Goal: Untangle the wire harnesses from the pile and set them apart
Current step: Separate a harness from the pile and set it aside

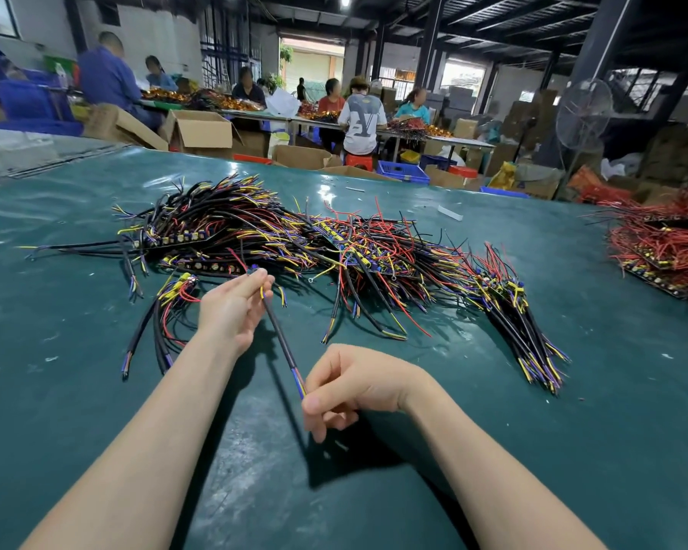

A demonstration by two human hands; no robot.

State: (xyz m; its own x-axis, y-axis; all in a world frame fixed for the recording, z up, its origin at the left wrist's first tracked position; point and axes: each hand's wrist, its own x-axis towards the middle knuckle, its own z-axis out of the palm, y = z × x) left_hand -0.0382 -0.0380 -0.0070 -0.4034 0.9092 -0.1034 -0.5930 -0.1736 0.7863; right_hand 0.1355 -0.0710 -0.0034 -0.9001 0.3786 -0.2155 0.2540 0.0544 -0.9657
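Note:
A big tangled pile of wire harnesses [302, 240], black sheaths with red, yellow and blue leads, spreads across the middle of the green table [572, 450]. One black-sheathed harness [281, 339] is stretched between my hands, just in front of the pile. My left hand [235, 305] pinches its far end, where yellow and blue leads fan out. My right hand [350, 385] pinches its near end at the coloured tips. A small separate bundle [163, 323] lies left of my left hand.
A row of harnesses [529, 339] lies at the pile's right side. A second heap of red wires [664, 248] sits at the table's right edge. Beyond the far edge are cardboard boxes [199, 131], blue crates [404, 171], a standing fan [582, 113] and seated workers [360, 121].

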